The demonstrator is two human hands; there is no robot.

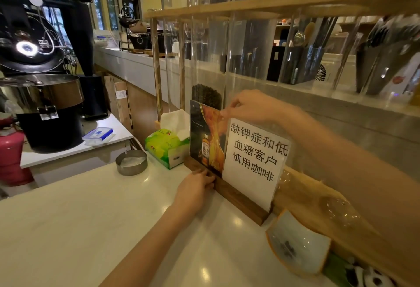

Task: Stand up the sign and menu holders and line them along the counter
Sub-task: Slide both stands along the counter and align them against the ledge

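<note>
A menu holder (205, 141) with a dark drink advert stands upright on a long wooden base (238, 198) at the back of the white counter (91, 218). Right beside it on the same base stands a clear sign holder (254, 157) with a white sheet of printed Chinese text. My right hand (245, 107) pinches the top edge where the two holders meet. My left hand (197, 189) presses its fingertips on the wooden base below the menu holder.
A green tissue box (166, 148) and a round metal ashtray (131, 162) sit left of the holders. A tall clear bean dispenser rack (204, 59) rises behind them. An orange-rimmed card (297, 243) lies at the right. A coffee roaster (41, 86) stands far left.
</note>
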